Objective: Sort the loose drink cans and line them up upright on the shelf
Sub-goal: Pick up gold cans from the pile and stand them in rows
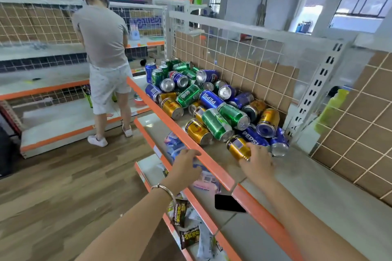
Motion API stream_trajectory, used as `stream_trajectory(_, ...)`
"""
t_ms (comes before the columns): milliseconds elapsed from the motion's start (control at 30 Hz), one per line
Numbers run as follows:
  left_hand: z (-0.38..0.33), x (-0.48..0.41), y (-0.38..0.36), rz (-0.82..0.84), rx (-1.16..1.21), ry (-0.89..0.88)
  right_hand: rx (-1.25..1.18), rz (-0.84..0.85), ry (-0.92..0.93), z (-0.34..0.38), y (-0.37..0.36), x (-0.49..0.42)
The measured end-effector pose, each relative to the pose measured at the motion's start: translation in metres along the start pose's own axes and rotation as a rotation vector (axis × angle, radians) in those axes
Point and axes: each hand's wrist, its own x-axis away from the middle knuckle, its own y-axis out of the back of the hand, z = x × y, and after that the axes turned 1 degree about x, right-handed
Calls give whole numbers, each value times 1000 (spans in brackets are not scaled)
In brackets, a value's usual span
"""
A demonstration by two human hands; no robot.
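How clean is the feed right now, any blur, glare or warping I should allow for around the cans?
Head view, centre: the can pile is sharp, labels readable, silver ends glinting. Head view, foreground: the right hand gripping the gold can is slightly smeared. Head view, edges: windows blown out, the other person soft, the white upright tilted by the wide lens.

"PEPSI" reads on two blue cans (210, 98) (252, 136)
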Motion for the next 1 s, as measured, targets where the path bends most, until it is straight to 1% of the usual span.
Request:
stream_trajectory(167, -6, -54, 14, -100, -161, -111, 73, -77, 172, 25, 6, -42)
stream_trajectory(233, -6, -69, 17, -93, -239, -117, 124, -47, 201, 37, 3, -54)
stream_trajectory(333, -2, -90, 19, -91, -427, -163, 188, 52, 233, 49, -11, -64)
stream_trajectory(400, 1, -107, 20, -90, -514, -206, 210, 57, 244, 53, -22, -72)
stream_trajectory(500, 1, -131, 23, -6, -619, -277, 237, 25, 215, 54, -34, -80)
stream_trajectory(633, -2, -156, 28, 233, -822, -331, 248, -40, 168, 53, -43, -79)
stream_trajectory(700, -5, -169, 33, 256, -905, -410, 263, -56, 136, 54, -45, -78)
stream_trajectory(767, -4, -181, 38, 247, -938, -499, 268, -67, 114, 55, -45, -77)
stream_trajectory(800, -2, -186, 40, 266, -916, -512, 264, -68, 108, 56, -44, -77)
stream_trajectory(867, 8, -193, 46, 301, -839, -505, 283, -50, 105, 57, -44, -75)
stream_trajectory(900, 14, -197, 49, 293, -818, -496, 314, -36, 111, 58, -44, -73)
stream_trajectory(1000, 22, -207, 62, 273, -846, -469, 359, 1, 103, 63, -47, -67)
